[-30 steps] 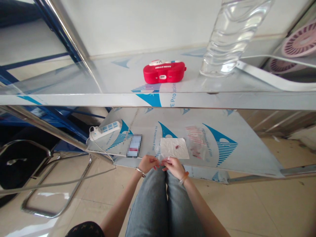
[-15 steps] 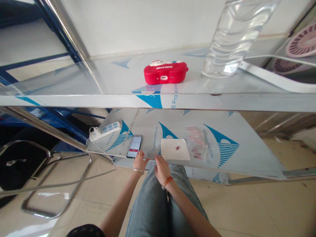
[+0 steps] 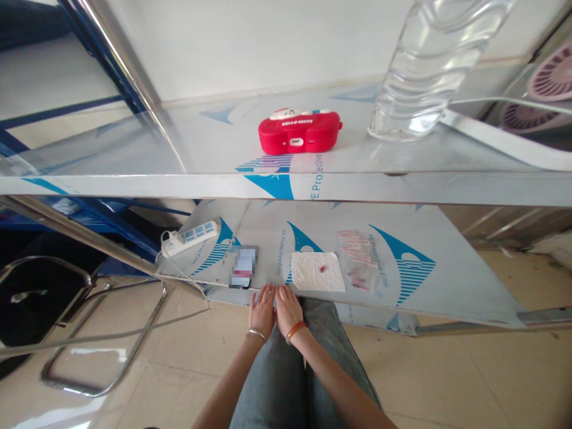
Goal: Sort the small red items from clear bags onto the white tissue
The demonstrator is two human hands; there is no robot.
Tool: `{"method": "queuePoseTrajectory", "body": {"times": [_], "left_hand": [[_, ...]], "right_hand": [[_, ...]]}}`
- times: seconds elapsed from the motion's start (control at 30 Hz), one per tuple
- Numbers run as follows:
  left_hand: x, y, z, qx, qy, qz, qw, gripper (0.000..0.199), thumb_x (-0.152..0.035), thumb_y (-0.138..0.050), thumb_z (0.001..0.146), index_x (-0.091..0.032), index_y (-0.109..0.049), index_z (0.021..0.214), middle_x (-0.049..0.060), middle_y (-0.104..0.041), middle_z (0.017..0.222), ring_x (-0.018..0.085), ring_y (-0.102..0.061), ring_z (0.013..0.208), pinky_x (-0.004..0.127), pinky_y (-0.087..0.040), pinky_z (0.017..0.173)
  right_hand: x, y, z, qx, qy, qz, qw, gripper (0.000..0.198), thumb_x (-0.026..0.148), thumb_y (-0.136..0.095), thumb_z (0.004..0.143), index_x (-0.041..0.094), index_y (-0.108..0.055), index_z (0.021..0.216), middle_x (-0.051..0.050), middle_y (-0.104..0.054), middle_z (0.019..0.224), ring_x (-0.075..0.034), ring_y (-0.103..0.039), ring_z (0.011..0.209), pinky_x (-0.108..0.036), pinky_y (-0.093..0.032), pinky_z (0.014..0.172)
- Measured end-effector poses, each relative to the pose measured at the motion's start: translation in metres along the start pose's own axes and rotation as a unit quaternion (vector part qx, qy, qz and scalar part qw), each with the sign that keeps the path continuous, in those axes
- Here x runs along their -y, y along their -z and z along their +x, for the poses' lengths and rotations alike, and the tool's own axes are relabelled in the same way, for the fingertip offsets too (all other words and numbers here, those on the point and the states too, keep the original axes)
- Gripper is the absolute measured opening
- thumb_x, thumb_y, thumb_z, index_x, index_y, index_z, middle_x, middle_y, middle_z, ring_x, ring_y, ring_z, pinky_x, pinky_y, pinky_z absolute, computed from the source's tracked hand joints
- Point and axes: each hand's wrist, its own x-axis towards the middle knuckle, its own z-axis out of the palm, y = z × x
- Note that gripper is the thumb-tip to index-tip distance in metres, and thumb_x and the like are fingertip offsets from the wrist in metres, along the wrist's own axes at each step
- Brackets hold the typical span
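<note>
Side by side at the front edge of the lower metal shelf (image 3: pixel 268 238), my left hand (image 3: pixel 262 311) and my right hand (image 3: pixel 289 308) lie flat with fingers stretched forward and nothing in them. A phone (image 3: pixel 243 267) rests on the shelf just ahead and left of my left hand. Ahead and right of my right hand is a white tissue (image 3: pixel 313 277) with a small dark red thing (image 3: pixel 322 269) on it. Clear plastic bags (image 3: pixel 360 256) lie beside the tissue, holding pinkish sticks and small dark red pieces.
A white power strip (image 3: pixel 192 237) with its cable sits at the shelf's left end. On the upper shelf (image 3: pixel 179 185) stand a red case (image 3: pixel 298 134), a clear water bottle (image 3: pixel 424 77) and a pink fan (image 3: pixel 554 74). A metal-framed chair (image 3: pixel 89 381) is at left.
My left hand has moved from the phone's near edge to the right, beside my right hand. My right hand has shifted slightly left and straightened its fingers.
</note>
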Motion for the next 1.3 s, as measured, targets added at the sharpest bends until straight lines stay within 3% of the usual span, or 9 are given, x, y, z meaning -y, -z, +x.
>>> {"method": "queuePoseTrajectory", "body": {"times": [0.23, 0.4, 0.63, 0.8, 0.93, 1.1, 1.2, 1.23, 1.3], "left_hand": [[0.010, 0.020, 0.042, 0.027, -0.027, -0.024, 0.999, 0.057, -0.012, -0.040, 0.081, -0.022, -0.039, 0.137, 0.008, -0.038, 0.143, 0.022, -0.032, 0.133, 0.048, -0.014, 0.112], [0.019, 0.027, 0.068, 0.086, -0.059, 0.016, 0.994, 0.069, -0.016, -0.051, 0.074, -0.018, -0.032, 0.140, 0.009, -0.030, 0.147, 0.023, -0.029, 0.135, 0.047, -0.014, 0.112], [0.014, 0.021, 0.067, 0.079, -0.047, 0.063, 0.994, 0.079, -0.016, -0.054, 0.074, -0.020, -0.019, 0.144, 0.009, -0.021, 0.151, 0.023, -0.021, 0.138, 0.045, -0.018, 0.111], [0.009, 0.023, 0.065, 0.072, -0.042, 0.056, 0.995, 0.076, -0.014, -0.057, 0.071, -0.017, -0.026, 0.141, 0.011, -0.023, 0.150, 0.024, -0.022, 0.138, 0.045, -0.021, 0.110], [0.012, 0.030, 0.071, 0.083, -0.046, 0.047, 0.994, 0.065, -0.010, -0.051, 0.073, -0.018, -0.035, 0.135, 0.010, -0.030, 0.147, 0.025, -0.029, 0.135, 0.044, -0.031, 0.104], [0.014, 0.042, 0.081, 0.113, -0.042, 0.036, 0.992, 0.074, -0.011, -0.059, 0.066, -0.018, -0.035, 0.136, 0.013, -0.031, 0.146, 0.028, -0.032, 0.132, 0.043, -0.033, 0.103], [0.002, 0.044, 0.069, 0.083, -0.023, 0.045, 0.995, 0.071, -0.007, -0.054, 0.069, -0.012, -0.035, 0.137, 0.017, -0.027, 0.147, 0.030, -0.031, 0.133, 0.043, -0.032, 0.104], [-0.004, 0.041, 0.059, 0.058, -0.018, 0.053, 0.997, 0.069, -0.005, -0.049, 0.071, -0.011, -0.034, 0.138, 0.017, -0.024, 0.148, 0.029, -0.030, 0.134, 0.043, -0.031, 0.105], [-0.021, 0.028, 0.030, 0.013, -0.026, 0.050, 0.998, 0.066, -0.004, -0.040, 0.075, -0.012, -0.031, 0.140, 0.013, -0.019, 0.151, 0.025, -0.024, 0.137, 0.041, -0.030, 0.107]], "right_hand": [[0.000, 0.000, 0.027, 0.007, -0.008, -0.020, 1.000, 0.046, 0.006, -0.041, 0.084, 0.008, -0.049, 0.129, -0.020, -0.051, 0.127, -0.029, -0.041, 0.126, -0.042, -0.033, 0.106], [0.002, 0.021, 0.051, 0.079, -0.038, -0.021, 0.996, 0.060, 0.015, -0.059, 0.074, 0.003, -0.045, 0.131, -0.021, -0.048, 0.130, -0.030, -0.037, 0.127, -0.039, -0.027, 0.108], [0.001, 0.028, 0.052, 0.087, -0.027, 0.011, 0.996, 0.077, 0.018, -0.065, 0.069, -0.008, -0.035, 0.134, -0.026, -0.040, 0.136, -0.034, -0.032, 0.130, -0.040, -0.019, 0.111], [-0.004, 0.026, 0.044, 0.063, -0.022, 0.042, 0.997, 0.071, 0.012, -0.064, 0.067, -0.002, -0.041, 0.132, -0.023, -0.040, 0.138, -0.032, -0.031, 0.131, -0.041, -0.019, 0.111], [-0.018, 0.034, 0.045, -0.003, -0.031, 0.079, 0.996, 0.038, 0.015, -0.052, 0.078, 0.013, -0.060, 0.116, -0.011, -0.054, 0.129, -0.024, -0.036, 0.130, -0.037, -0.025, 0.108], [-0.076, 0.066, 0.039, -0.247, -0.077, 0.177, 0.950, 0.025, 0.013, -0.047, 0.077, 0.016, -0.068, 0.090, -0.011, -0.067, 0.102, -0.022, -0.057, 0.104, -0.037, -0.039, 0.097], [-0.129, 0.090, 0.020, -0.346, -0.242, 0.134, 0.896, 0.026, 0.017, -0.050, 0.072, 0.015, -0.066, 0.093, -0.012, -0.066, 0.099, -0.025, -0.057, 0.097, -0.038, -0.042, 0.088], [-0.147, 0.096, 0.011, -0.365, -0.322, 0.113, 0.866, 0.028, 0.021, -0.054, 0.071, 0.015, -0.065, 0.096, -0.013, -0.065, 0.099, -0.026, -0.056, 0.097, -0.038, -0.042, 0.085], [-0.178, 0.102, -0.007, -0.376, -0.396, 0.108, 0.831, 0.035, 0.029, -0.058, 0.069, 0.010, -0.063, 0.098, -0.018, -0.064, 0.094, -0.031, -0.056, 0.090, -0.042, -0.043, 0.077]]}}
